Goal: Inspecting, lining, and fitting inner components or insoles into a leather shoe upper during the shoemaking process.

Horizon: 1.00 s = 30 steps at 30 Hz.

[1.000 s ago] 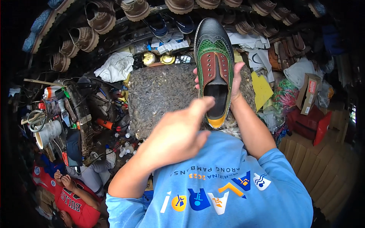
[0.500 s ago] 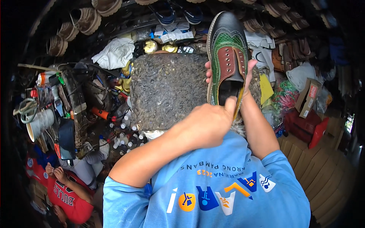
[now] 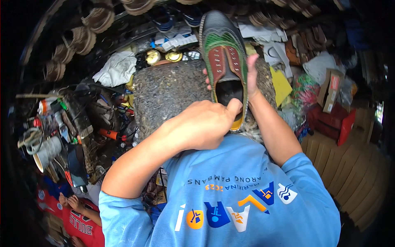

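Note:
A lace-less leather shoe (image 3: pixel 224 61) with black toe, green textured panels and reddish-brown eyelet flaps is held up, toe pointing away and opening toward me. My right hand (image 3: pixel 254 78) cradles it from beneath; the thumb stands up along the right side and fingertips show at the left edge. At the heel my left hand (image 3: pixel 205 123) is closed, its thumb over the back rim by the yellow lining. The left fingers are curled and partly hidden. Below the shoe lies a rough, dark, stone-like block (image 3: pixel 168 92).
Brown shoes (image 3: pixel 96 18) line the far edge. Two gold-coloured tins (image 3: pixel 153 57) and a crumpled white cloth (image 3: pixel 117 68) lie beyond the block. Tools and an orange-handled item (image 3: pixel 109 133) clutter the left. A person in red (image 3: pixel 84 222) sits lower left; a red bag (image 3: pixel 331 123) lies right.
The shoe has shifted left and tilted, so its opening shows more. Both hands have moved left with it, keeping their grip. The whole view has shifted slightly.

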Tool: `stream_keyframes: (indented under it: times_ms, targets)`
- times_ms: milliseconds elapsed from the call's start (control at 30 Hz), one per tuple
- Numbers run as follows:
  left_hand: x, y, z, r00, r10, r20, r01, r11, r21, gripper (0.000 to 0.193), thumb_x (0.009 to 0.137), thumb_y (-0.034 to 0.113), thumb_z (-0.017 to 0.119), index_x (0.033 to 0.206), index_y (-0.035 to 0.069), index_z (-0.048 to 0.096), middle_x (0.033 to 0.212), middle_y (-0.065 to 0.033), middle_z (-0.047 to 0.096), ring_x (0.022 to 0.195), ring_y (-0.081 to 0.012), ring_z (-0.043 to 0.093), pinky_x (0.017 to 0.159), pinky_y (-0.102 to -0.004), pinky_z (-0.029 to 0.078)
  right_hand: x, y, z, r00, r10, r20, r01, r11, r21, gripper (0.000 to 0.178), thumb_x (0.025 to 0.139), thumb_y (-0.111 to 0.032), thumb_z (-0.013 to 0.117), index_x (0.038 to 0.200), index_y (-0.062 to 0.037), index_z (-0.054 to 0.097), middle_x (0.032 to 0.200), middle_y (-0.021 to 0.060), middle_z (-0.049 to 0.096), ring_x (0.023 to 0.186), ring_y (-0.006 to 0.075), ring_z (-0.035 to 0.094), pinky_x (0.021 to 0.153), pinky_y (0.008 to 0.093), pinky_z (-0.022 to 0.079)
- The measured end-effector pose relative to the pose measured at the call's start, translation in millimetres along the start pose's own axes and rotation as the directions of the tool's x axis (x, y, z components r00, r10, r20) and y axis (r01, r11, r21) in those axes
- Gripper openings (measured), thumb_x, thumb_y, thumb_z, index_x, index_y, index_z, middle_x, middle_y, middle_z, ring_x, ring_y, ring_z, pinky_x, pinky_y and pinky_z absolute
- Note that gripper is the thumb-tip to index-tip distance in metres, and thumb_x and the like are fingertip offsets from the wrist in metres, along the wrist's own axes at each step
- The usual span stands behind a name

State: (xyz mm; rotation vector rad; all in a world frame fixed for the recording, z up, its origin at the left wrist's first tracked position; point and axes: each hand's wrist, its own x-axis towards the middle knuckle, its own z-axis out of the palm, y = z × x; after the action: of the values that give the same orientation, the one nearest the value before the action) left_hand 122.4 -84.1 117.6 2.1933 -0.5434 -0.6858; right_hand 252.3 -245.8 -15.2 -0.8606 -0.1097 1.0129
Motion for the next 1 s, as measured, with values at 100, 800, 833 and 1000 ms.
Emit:
stream_keyframes:
  times_ms: [100,800,833,1000]
  targets:
    - [0.5,0.5,3.9,1.0,-0.01,0.022,0.007,0.992,0.126,0.037,0.087,0.008,0.061,0.122,0.004,0.047,0.073,-0.023,0.068,0.071,-0.0448,0.07,0.062,-0.0557,0.054,2.7,0.1,9.5,1.0,-0.025,0.011,0.025,0.999,0.026,0.129,0.073,-0.101,0.037,0.153,-0.0006,0.041,0.133,0.0279,0.062,0.113,0.035,0.069,0.093,0.0474,0.061]
    - [-20.0,24.0,24.9,0.972,-0.003,-0.236,0.134,0.83,0.541,0.061,0.089,0.008,0.055,0.147,-0.007,0.043,0.133,-0.0272,0.065,0.061,-0.0264,0.073,0.053,-0.0394,0.06,1.1,1.2,9.8,0.968,-0.246,-0.04,0.25,0.956,0.153,0.082,0.097,-0.07,0.05,0.148,-0.005,0.051,0.13,0.009,0.068,0.116,0.0159,0.067,0.099,0.0329,0.057]
    - [-20.8,28.3,35.5,0.967,-0.026,-0.254,0.168,0.812,0.559,0.061,0.089,0.008,0.055,0.147,-0.007,0.043,0.13,-0.0266,0.067,0.06,-0.0251,0.072,0.051,-0.0385,0.059,-0.1,3.2,9.1,0.968,-0.245,-0.046,0.25,0.955,0.158,0.082,0.098,-0.07,0.05,0.147,-0.005,0.052,0.13,0.0087,0.068,0.116,0.0157,0.067,0.098,0.0327,0.058]
    - [-21.4,41.7,40.2,0.951,-0.21,-0.226,0.246,0.958,0.147,0.058,0.091,0.002,0.049,0.146,-0.011,0.037,0.109,-0.0364,0.067,0.07,-0.047,0.071,0.063,-0.056,0.059,-3.1,7.5,8.0,0.971,-0.237,-0.022,0.237,0.961,0.14,0.082,0.098,-0.07,0.049,0.148,-0.0048,0.051,0.13,0.0083,0.068,0.115,0.0157,0.067,0.098,0.0325,0.057]
